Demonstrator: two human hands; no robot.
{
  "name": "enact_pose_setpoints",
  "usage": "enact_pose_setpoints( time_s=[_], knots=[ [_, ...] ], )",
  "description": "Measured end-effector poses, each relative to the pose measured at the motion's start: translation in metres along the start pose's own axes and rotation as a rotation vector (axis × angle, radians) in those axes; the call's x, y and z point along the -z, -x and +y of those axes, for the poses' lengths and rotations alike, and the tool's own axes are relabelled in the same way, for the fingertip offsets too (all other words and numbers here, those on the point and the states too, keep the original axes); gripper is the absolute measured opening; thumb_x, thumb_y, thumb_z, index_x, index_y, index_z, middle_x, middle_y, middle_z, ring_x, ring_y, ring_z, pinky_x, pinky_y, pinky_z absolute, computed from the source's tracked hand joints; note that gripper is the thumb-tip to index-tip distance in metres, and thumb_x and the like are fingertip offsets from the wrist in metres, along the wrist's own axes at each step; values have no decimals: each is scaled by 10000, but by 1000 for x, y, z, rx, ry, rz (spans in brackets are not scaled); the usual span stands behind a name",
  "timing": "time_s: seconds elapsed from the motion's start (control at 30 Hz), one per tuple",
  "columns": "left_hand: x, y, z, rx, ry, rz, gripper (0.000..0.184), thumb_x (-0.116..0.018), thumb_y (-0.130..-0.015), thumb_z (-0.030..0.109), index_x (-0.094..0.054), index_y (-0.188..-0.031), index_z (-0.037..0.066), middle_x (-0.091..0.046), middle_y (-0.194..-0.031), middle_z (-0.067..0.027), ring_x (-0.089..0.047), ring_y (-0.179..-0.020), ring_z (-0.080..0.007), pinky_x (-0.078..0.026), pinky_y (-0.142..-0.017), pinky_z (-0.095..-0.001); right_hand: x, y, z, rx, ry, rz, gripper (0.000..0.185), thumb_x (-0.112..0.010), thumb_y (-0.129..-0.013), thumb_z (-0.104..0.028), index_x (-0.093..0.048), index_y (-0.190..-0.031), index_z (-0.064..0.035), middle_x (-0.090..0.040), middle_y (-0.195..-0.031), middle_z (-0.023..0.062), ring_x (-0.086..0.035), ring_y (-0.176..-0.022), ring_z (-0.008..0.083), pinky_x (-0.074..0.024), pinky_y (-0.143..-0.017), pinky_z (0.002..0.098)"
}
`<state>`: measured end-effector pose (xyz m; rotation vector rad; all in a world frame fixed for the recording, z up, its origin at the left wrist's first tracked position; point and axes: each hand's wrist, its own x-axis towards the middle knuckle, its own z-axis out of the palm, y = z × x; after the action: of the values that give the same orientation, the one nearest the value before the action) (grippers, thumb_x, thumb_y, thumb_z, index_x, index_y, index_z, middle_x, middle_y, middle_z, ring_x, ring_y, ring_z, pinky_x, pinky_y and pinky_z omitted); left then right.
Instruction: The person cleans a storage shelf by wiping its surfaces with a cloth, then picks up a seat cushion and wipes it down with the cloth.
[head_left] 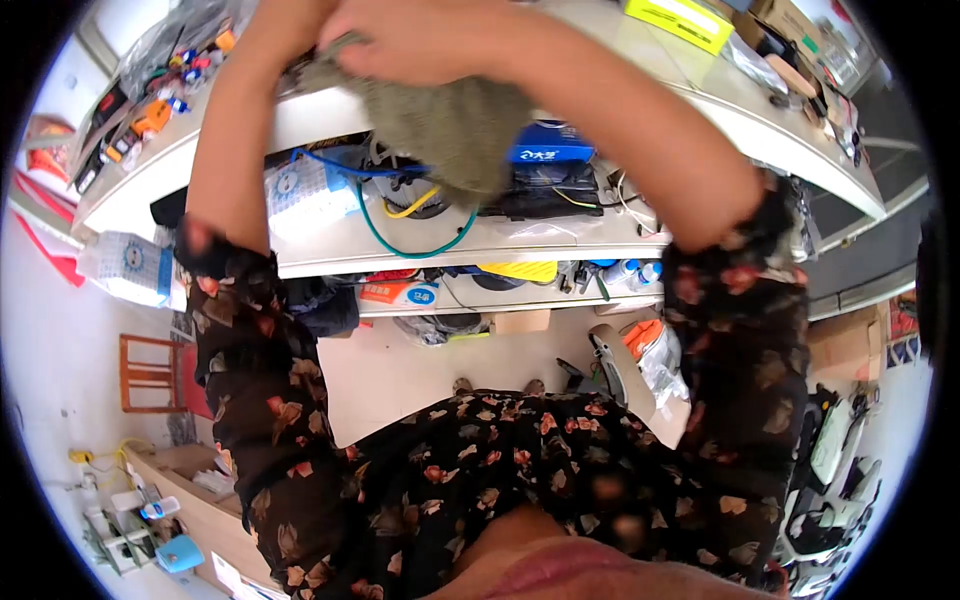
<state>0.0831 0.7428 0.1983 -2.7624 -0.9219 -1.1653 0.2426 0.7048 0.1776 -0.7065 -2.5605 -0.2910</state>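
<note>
A grey-green cloth point(435, 125) hangs in folds from my right hand point(400, 40), over the front edge of the top shelf point(610, 60). The fingers of that hand are closed on its upper end, and a small tuft shows between them. My left hand point(295, 20) is right beside it at the upper edge of the view. Its fingers are cut off or hidden, so their hold cannot be made out. The lower part of the cloth is slightly blurred and covers some of the things on the shelf below.
Blue, yellow and green cables point(415, 250) loop over the middle shelf beside a blue box point(550, 143). Small coloured items and orange tools point(152, 118) lie at the left. A yellow box point(680, 22) stands at upper right. Below are bottles point(622, 271) and an orange-and-white packet point(400, 293).
</note>
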Motion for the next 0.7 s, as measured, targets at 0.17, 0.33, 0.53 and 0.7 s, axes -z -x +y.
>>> enact_pose_setpoints(
  time_s=[0.17, 0.33, 0.53, 0.7],
  knots=[
    [0, -1, -42, -69, -128, -60, 311, -562, -1020, 194, -677, -1309, 190, -570, -1434, -130, -513, -1343, -253, -383, -1109, -348, 30, 40, -21, -210, 87, -35, 259, -562, -846, -204, -742, -1004, -104, -727, -964, 155, -702, -902, 343, -563, -808, 461],
    [-5, 5, -36, -47, -98, -33, 317, -565, -1017, 204, -675, -1314, 201, -571, -1432, -140, -515, -1342, -257, -382, -1108, -346, 82, 167, 4, -422, 273, 67, 264, -581, -900, -144, -707, -1123, -77, -697, -972, 148, -689, -951, 311, -549, -850, 408],
    [1, 10, 22, -16, -144, 97, 303, -620, -909, 65, -712, -1198, 78, -663, -1238, -181, -593, -1200, -353, -466, -998, -424, 125, 238, -4, -548, 289, 289, 281, -579, -847, -84, -686, -1100, -23, -670, -967, 164, -642, -895, 342, -525, -828, 424],
    [-1, 17, 51, -387, -375, 477, 330, -556, -994, 132, -680, -1299, 149, -629, -1359, -136, -562, -1288, -238, -388, -1109, -374, 65, 294, -36, -756, -864, 1086, 301, -507, -1006, -99, -607, -1276, -13, -663, -1124, 102, -641, -1042, 193, -516, -924, 322]
  ],
)
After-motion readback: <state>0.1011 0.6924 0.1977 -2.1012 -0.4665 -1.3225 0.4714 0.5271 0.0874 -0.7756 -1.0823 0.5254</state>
